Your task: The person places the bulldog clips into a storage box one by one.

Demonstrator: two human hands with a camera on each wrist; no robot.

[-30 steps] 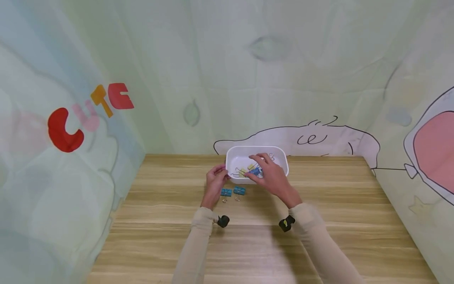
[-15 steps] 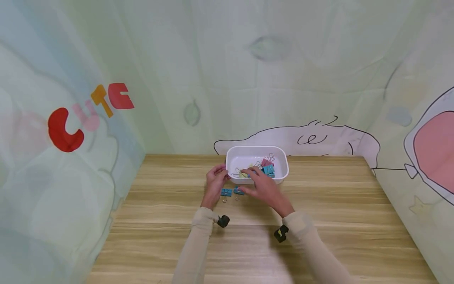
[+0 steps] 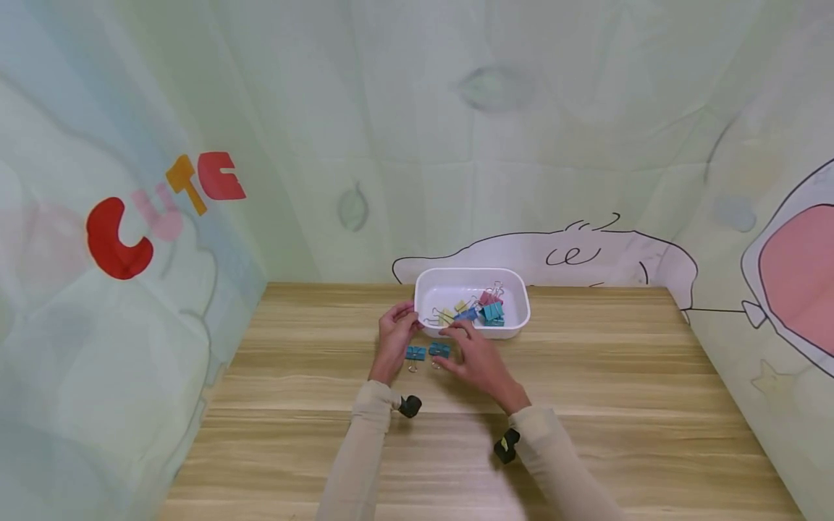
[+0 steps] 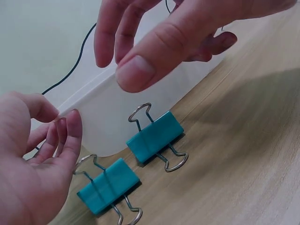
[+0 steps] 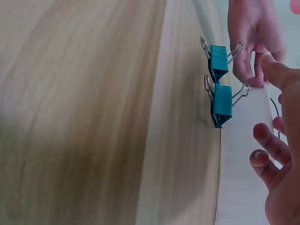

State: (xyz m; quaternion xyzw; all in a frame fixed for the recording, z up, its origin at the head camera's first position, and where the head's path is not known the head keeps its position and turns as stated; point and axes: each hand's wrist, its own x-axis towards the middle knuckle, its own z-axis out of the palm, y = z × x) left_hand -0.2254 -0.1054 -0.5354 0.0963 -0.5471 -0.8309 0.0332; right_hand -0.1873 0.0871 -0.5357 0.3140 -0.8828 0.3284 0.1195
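Observation:
My left hand (image 3: 393, 341) pinches the left front corner of a white plastic box (image 3: 500, 333) between thumb and fingers. Two teal binder clips, a left one (image 4: 108, 186) and a right one (image 4: 155, 136), lie side by side on the table in front of the box. Over the right clip and the box's front edge hovers my right hand (image 3: 481, 363), thumb and fingers spread apart, nothing between them. Inside the box are several more clips: yellow ones, a blue clip (image 3: 466, 315), teal clips (image 3: 492, 312) and a pink clip (image 3: 489, 297).
The wooden table (image 3: 619, 405) reaches back to a printed cloth backdrop (image 3: 417, 130), which also rises on both sides. The box stands at the table's back edge. Small black cameras sit on both wrists.
My right hand has come out of the box, toward me and slightly left, to above the right teal clip. A teal clip in the box has come into sight. My left hand stays put.

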